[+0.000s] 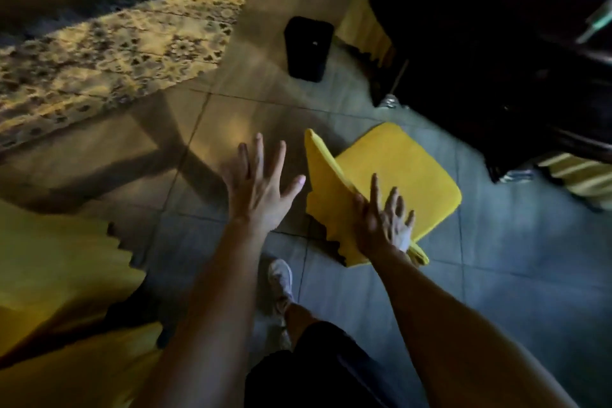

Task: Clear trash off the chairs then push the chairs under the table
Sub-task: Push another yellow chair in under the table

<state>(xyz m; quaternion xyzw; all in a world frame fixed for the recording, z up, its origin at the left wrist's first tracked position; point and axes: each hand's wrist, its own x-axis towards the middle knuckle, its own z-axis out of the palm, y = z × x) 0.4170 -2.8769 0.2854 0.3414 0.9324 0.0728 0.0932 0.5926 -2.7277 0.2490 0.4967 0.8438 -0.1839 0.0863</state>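
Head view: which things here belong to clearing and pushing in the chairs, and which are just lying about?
Job: chair, touched by right hand; second chair, lower left; table; bin, likely for trash; left hand, open.
Lying about: rug; floor.

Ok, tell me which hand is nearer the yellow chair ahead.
Right. The right hand rests on the backrest of the chair, fingers spread; the left hand hovers open just left of it, not touching.
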